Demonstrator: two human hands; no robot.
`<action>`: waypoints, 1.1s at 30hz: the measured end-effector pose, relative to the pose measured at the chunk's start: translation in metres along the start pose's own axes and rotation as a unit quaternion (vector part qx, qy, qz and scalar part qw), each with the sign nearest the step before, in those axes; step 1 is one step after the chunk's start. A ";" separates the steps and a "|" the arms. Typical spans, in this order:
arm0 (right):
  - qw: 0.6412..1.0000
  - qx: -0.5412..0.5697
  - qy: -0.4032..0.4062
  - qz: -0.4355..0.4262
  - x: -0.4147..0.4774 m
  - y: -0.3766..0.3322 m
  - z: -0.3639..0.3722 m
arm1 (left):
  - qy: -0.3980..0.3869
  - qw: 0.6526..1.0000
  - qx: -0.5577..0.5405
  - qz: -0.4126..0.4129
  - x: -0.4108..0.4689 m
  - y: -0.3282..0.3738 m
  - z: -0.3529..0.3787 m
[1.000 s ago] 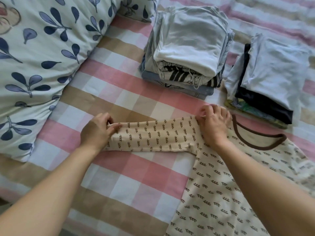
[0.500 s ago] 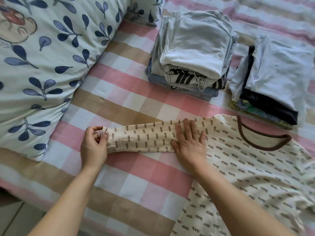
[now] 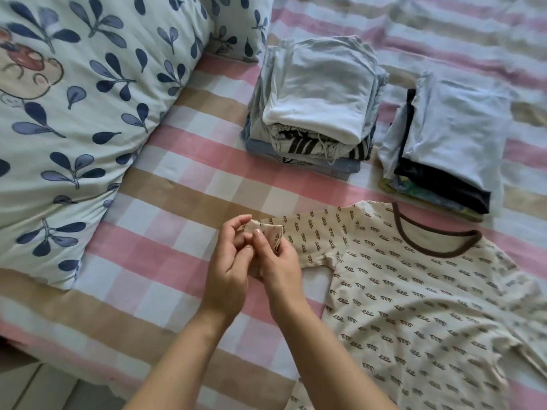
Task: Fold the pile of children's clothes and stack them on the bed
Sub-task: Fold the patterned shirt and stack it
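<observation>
1. Far left is a big pillow [image 3: 74,128] with blue leaves on it. It is not part of the job.
2. The bed [image 3: 183,184] has a pink, tan and white checked sheet. All the clothes lie on it.
3. The left hand [image 3: 228,270] has curled fingers. It pinches the cuff [image 3: 268,232] at the end of a sleeve.
4. The right hand [image 3: 281,267] touches the left one. It pinches the same cuff, so both hands are clamped on it.
5. The sleeve [image 3: 319,232] runs from the cuff back to the shirt. I think the hands are fixing the sleeve end or starting to fold it in. That would be an early step for this shirt.
6. Behind the hands sits the first stack [image 3: 319,113]. It is neat and tall, with a white piece on top. Those clothes are done.
7. The shirt [image 3: 414,297] is cream with tiny brown squiggles and a brown neck band. It lies spread out and wrinkly near the front of the bed, right of the hands. It is not folded yet.
8. The second stack [image 3: 453,137] sits just beside the first one, with a pale blue piece on top. Those clothes are done too.
9. So most of the work looks done. The shirt has yet to be folded and put on a stack. No messy pile shows, so I cannot tell if more clothes wait.
</observation>
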State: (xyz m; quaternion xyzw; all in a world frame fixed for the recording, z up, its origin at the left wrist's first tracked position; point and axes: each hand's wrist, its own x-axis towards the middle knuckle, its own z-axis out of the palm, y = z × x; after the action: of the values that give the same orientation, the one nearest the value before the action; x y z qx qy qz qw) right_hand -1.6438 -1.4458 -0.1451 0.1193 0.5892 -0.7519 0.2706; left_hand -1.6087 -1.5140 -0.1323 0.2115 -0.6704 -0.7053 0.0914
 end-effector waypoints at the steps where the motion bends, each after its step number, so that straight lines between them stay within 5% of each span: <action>1: 0.999 -0.023 0.044 0.000 0.002 -0.001 -0.010 | -0.010 1.000 -0.005 -0.005 -0.001 -0.001 0.006; 12: 0.925 -0.192 0.271 -0.185 -0.027 -0.060 -0.198 | 0.018 0.977 0.185 0.109 0.001 -0.005 0.102; 21: 0.865 -0.297 0.381 -0.134 -0.012 -0.041 -0.324 | -0.137 0.870 0.463 0.097 0.026 -0.060 0.173; 25: 0.810 -0.411 0.411 -0.082 -0.004 -0.029 -0.341 | -0.069 0.872 0.484 0.014 0.042 -0.072 0.184; 28: 0.738 -0.503 0.434 -0.123 -0.002 -0.029 -0.339 | -0.037 0.845 0.529 0.064 0.049 -0.075 0.188; 30: 0.687 -0.566 0.398 -0.222 -0.001 -0.025 -0.330 | -0.080 0.821 0.540 0.166 0.046 -0.075 0.196; 33: 0.679 -0.643 0.223 -0.276 0.004 -0.010 -0.303 | -0.214 0.756 0.562 0.258 0.029 -0.083 0.219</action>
State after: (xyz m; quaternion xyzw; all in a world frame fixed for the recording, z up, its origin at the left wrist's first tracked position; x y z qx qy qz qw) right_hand -1.6946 -1.1576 -0.2229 -0.0873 0.9767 -0.1796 -0.0784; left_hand -1.7134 -1.3204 -0.2168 -0.1124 -0.9775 -0.1782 -0.0113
